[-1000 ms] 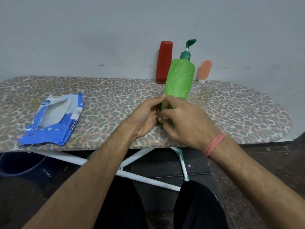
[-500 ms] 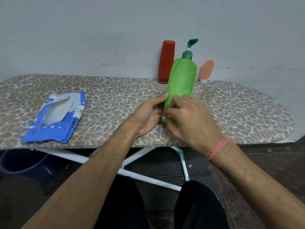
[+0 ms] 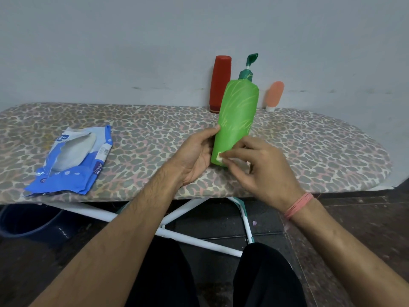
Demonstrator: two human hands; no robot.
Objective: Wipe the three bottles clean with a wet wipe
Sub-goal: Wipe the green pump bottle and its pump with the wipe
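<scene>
1. The left hand (image 3: 194, 154) is gripping the lower part of the green pump bottle (image 3: 238, 114), its fingers curling round the bottle's left side and its thumb lying up along the edge.
2. The bottle is leaning slightly to the right, its base sitting on the near edge of the ironing board (image 3: 321, 156).
3. The right hand (image 3: 259, 169) is pinching a small white wet wipe (image 3: 221, 157) and pressing it against the bottle just above the base; most of the wipe is hiding under the fingers.
4. The red bottle (image 3: 221, 83) is standing upright by the wall, behind the green one, with the small orange bottle (image 3: 274, 95) to its right, cap down.
5. The blue wipe pack (image 3: 73, 160) is lying open on the board, well to the left of the hands.
6. A pink band (image 3: 298, 204) is circling the right wrist.
</scene>
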